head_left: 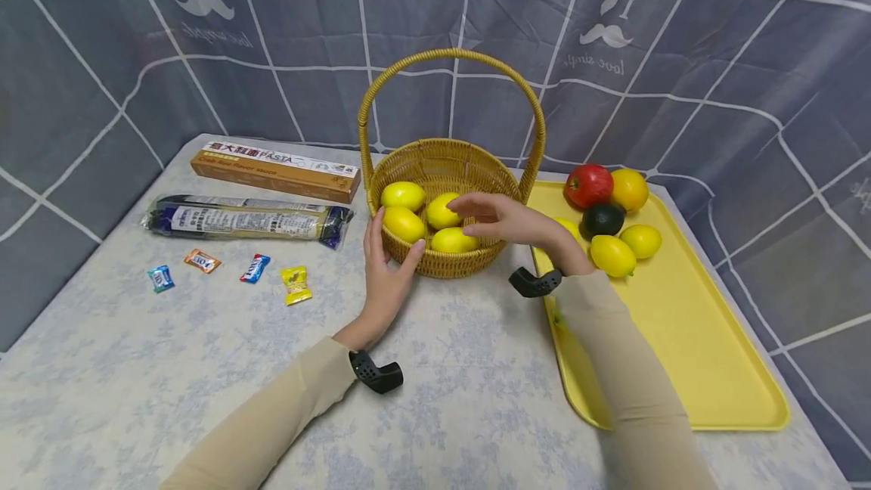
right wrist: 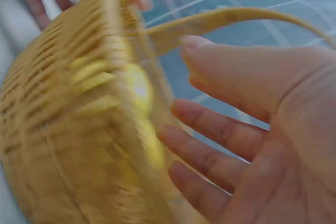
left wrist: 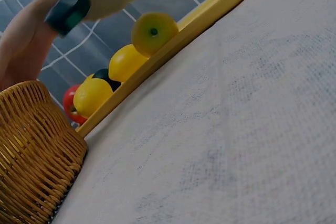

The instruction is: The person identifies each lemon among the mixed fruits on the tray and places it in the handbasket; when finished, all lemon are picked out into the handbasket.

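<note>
On the left rim of the wicker basket (head_left: 445, 266) rested the left hand (head_left: 388, 282), fingers spread; over its right rim hung the right hand (head_left: 506, 219), fingers loosely parted, gripping nothing. Left to right: four small wrapped sweets (head_left: 255, 268), one plastic-wrapped pack (head_left: 245, 220), one pasta box (head_left: 275, 172); in the basket, four lemons (head_left: 404, 224); on one yellow tray (head_left: 708, 369), one red apple (head_left: 588, 186), one dark green fruit (head_left: 602, 220), one orange fruit (head_left: 629, 190), two lemons, others partly hidden. Pale blue-patterned cloth (head_left: 463, 384) covered the table; grey-blue curtain (head_left: 299, 29) hung behind.

Lemons (head_left: 403, 224) in basket (head_left: 445, 268), tray (head_left: 701, 369) right (fruit (head_left: 589, 186) aboard)
</note>
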The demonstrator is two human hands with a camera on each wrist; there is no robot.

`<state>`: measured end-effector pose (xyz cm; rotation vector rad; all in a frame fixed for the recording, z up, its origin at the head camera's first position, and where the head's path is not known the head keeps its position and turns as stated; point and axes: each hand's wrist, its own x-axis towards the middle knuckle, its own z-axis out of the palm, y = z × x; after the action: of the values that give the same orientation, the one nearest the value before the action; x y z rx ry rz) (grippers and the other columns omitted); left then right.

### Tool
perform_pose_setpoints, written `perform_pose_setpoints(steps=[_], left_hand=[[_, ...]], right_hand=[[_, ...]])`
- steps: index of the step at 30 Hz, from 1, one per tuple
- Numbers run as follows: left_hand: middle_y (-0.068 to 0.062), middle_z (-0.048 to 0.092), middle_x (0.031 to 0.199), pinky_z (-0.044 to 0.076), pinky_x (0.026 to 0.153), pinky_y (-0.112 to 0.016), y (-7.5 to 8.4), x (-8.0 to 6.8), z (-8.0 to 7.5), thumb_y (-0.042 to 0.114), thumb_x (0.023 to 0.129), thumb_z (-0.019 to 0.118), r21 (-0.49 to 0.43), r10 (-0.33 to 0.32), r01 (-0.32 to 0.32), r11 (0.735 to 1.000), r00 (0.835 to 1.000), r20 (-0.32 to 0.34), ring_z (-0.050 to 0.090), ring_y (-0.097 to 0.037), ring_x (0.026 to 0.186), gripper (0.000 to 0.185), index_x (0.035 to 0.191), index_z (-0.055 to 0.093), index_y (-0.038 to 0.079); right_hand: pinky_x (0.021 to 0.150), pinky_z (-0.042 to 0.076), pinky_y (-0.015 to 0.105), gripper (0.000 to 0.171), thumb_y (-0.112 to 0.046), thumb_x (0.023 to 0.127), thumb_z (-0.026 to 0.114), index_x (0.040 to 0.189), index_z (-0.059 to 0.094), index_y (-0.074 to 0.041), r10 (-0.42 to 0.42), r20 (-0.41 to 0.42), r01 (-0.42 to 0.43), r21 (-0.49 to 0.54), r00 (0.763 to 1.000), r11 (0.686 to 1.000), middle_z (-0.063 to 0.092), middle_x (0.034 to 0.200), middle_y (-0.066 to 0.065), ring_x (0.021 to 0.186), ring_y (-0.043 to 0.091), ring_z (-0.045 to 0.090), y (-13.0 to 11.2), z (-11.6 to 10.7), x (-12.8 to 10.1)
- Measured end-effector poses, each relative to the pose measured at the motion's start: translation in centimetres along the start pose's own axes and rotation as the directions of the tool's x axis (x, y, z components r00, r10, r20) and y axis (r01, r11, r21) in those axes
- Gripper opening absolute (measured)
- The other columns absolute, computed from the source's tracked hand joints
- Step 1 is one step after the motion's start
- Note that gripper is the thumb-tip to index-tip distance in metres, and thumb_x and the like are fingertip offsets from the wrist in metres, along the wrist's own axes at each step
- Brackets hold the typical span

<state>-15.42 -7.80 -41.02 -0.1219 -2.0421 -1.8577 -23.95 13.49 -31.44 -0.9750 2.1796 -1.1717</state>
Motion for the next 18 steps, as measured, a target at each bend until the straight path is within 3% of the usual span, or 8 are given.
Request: perform_pose_setpoints(steps=[4,9,12,18], left_hand=[[-0.007,0.004,0.153,0.027,0.101,-0.052,-0.4,0.1,0.0,0.027,0.091,0.062,0.002,-0.003,0.003,1.000,1.000,-0.010,0.013,-0.022,0.137,0.075,0.150,0.017,0.019],[-0.007,0.004,0.153,0.027,0.101,-0.050,-0.4,0.2,-0.3,0.024,0.091,0.062,0.013,0.006,-0.006,1.000,1.000,-0.014,0.013,-0.022,0.137,0.075,0.150,0.017,0.017],[-0.009,0.003,0.153,0.026,0.101,-0.052,0.0,0.2,-0.3,0.019,0.091,0.062,0.003,0.012,-0.012,1.000,1.000,-0.010,0.012,-0.025,0.137,0.074,0.150,0.017,0.013],[-0.021,0.002,0.151,0.024,0.100,-0.056,2.9,-0.5,-0.1,0.008,0.090,0.059,-0.027,0.007,-0.006,1.000,1.000,0.013,0.012,-0.033,0.136,0.073,0.148,0.016,0.002]], right_hand=[[0.097,0.037,0.036,0.045,-0.012,0.095,0.056,0.136,0.043,0.002,0.009,-0.155,0.000,0.060,0.988,0.998,0.044,0.135,0.017,0.125,0.031,0.039,-0.1,-1.4,-5.6],[0.093,0.040,0.024,0.042,-0.009,0.096,0.052,0.135,0.042,0.003,0.049,-0.241,-0.033,0.073,0.969,0.997,0.042,0.134,0.024,0.124,0.036,0.038,2.9,-1.9,-12.2],[0.092,0.037,0.019,0.045,-0.008,0.096,0.052,0.138,0.040,0.000,0.110,-0.199,-0.100,0.062,0.974,0.993,0.039,0.137,0.024,0.126,0.037,0.035,5.2,-1.4,-15.1],[0.096,0.030,0.019,0.051,-0.013,0.091,0.061,0.139,0.044,-0.010,0.160,-0.039,-0.161,-0.033,0.986,0.986,0.046,0.137,0.009,0.122,0.024,0.041,7.4,0.6,-18.0]])
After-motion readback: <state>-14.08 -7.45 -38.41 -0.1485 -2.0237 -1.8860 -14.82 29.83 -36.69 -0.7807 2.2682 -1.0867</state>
